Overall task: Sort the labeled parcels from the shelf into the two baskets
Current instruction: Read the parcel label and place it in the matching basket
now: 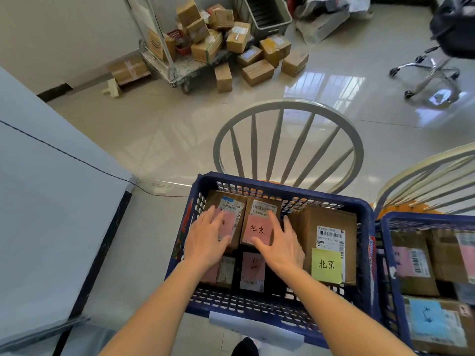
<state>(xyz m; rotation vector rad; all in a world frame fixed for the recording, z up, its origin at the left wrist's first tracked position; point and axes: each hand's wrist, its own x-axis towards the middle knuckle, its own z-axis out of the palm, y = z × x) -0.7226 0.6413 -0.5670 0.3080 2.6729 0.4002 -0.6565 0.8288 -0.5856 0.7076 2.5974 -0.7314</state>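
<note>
A blue basket sits on a chair in front of me and holds several labelled cardboard parcels. My left hand lies flat, fingers spread, on the far-left parcel with a pink label. My right hand rests with fingers apart on the near edge of the middle parcel with a pink label. A larger parcel with a yellow label stands at the right of this basket. Two more parcels lie under my wrists. A second blue basket at the right holds parcels with pink and blue labels.
A grey-white chair back rises behind the first basket, another chair back behind the second. A grey table fills the left. Far off stand a trolley with piled cardboard boxes, a grey bin and an office chair base.
</note>
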